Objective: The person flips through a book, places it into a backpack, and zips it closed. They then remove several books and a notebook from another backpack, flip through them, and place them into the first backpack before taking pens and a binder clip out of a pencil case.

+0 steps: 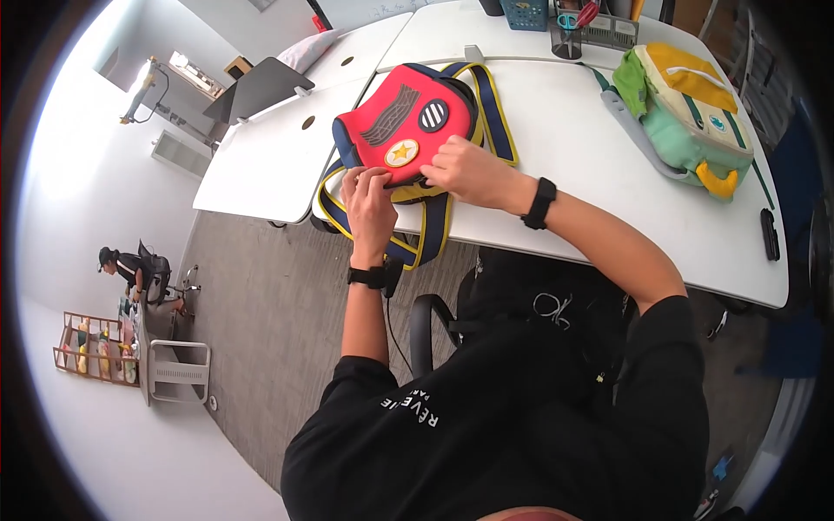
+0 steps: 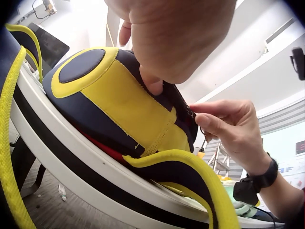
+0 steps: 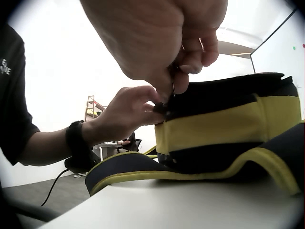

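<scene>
A red backpack (image 1: 382,117) with navy and yellow sides lies on the white table, its front panel up, showing a star badge (image 1: 401,154) and a striped round patch (image 1: 433,115). My left hand (image 1: 369,208) grips the bag's near corner, thumb against the side in the left wrist view. Close beside it, my right hand (image 1: 476,176) pinches a small zipper pull (image 3: 173,87) at the dark zipped edge (image 2: 183,102). Most of the pull is hidden by the fingers. A yellow-edged strap (image 2: 190,167) hangs over the table's edge.
To the right on the table (image 1: 556,208) lie a green and yellow backpack (image 1: 695,113) and a black object (image 1: 770,234). A pen holder (image 1: 566,39) and a blue basket (image 1: 526,13) stand at the back. A chair (image 1: 426,326) is beside me; another person (image 1: 130,273) is far left.
</scene>
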The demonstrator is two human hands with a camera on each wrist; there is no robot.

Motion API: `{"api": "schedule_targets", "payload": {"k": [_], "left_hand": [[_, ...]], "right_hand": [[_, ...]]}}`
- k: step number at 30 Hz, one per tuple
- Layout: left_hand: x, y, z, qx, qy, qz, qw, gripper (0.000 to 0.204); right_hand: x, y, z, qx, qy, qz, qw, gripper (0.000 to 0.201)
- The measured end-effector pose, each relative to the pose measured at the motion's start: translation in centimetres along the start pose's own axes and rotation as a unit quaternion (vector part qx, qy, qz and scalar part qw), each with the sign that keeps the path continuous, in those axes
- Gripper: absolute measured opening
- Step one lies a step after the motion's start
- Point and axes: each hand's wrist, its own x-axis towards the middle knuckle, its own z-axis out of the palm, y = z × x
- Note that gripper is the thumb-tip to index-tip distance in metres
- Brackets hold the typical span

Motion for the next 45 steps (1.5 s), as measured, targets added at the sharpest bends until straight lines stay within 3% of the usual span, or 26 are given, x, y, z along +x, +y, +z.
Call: {"api": "schedule_targets", "payload": {"k": [5,7,9,10,17,21,23,24,26,28,30,33,34,35,38,39,42,45], "left_hand": [[0.4,-1.4,0.1,0.026,0.018,0.038,0.999,0.025],[0.2,-2.5,0.5,0.030,0.020,0.030,0.999,0.024],[0.2,-2.9,0.3,0.024,0.007,0.014,1.000,0.030],[0.1,-3.2,0.4,0.024,0.005,0.012,1.000,0.030],[-1.3,-3.7,0.3,-0.003,-0.008,0.022,1.000,0.026],[-1.5,-4.1,0.5,-0.046,-0.006,-0.005,0.999,0.021],[-1.5,-4.1,0.7,-0.043,-0.009,-0.009,0.999,0.022],[-1.5,-4.1,0.7,-0.041,-0.009,-0.009,0.999,0.023],[-1.4,-3.8,0.7,-0.051,-0.016,-0.022,0.998,0.028],[-1.4,-2.8,0.1,-0.075,-0.026,-0.053,0.995,0.033],[-1.7,-1.9,-0.5,-0.063,-0.082,-0.066,0.992,0.061],[0.8,2.8,-0.8,-0.043,-0.146,-0.093,0.984,0.088],[1.4,3.6,-0.1,-0.021,-0.168,-0.085,0.982,0.095],[2.1,4.3,0.7,0.021,-0.179,-0.094,0.979,0.087],[2.6,2.6,3.9,0.084,-0.135,-0.064,0.985,0.075],[3.3,2.1,4.3,0.091,-0.099,-0.051,0.990,0.067],[4.8,-0.3,4.7,0.123,-0.136,-0.074,0.980,0.065],[5.7,-3.8,5.7,0.145,-0.176,-0.089,0.970,0.065]], "right_hand": [[-3.2,4.7,-2.1,0.000,0.025,0.030,0.999,0.016],[-4.2,7.2,-3.0,0.048,0.029,0.087,0.995,0.017],[-3.9,9.5,-3.4,0.007,-0.001,0.095,0.995,0.016],[-3.6,10.8,-3.3,-0.034,-0.026,0.101,0.994,0.016],[2.0,17.6,0.6,0.056,-0.028,0.156,0.986,0.015],[5.7,21.0,2.6,-0.024,-0.092,0.160,0.983,0.018],[7.5,21.8,2.8,-0.049,-0.161,0.185,0.968,0.021],[7.7,21.8,3.0,-0.050,-0.157,0.185,0.969,0.021],[8.2,21.8,4.1,0.000,-0.050,0.181,0.982,0.010],[7.8,21.1,4.8,-0.030,-0.047,0.217,0.975,0.014],[5.5,22.8,6.0,0.022,-0.025,0.267,0.963,0.026],[1.4,22.4,4.1,0.092,-0.035,0.309,0.946,0.042],[0.0,22.6,3.8,0.155,-0.071,0.358,0.918,0.047],[-0.8,22.0,3.0,0.215,-0.106,0.406,0.882,0.052],[-4.2,20.1,2.2,0.294,-0.136,0.389,0.862,0.048],[-5.3,19.8,2.1,0.298,-0.132,0.375,0.868,0.048],[-5.7,18.6,0.5,0.258,-0.184,0.340,0.886,0.051],[-7.1,19.7,2.7,0.253,-0.176,0.306,0.901,0.052]]}}
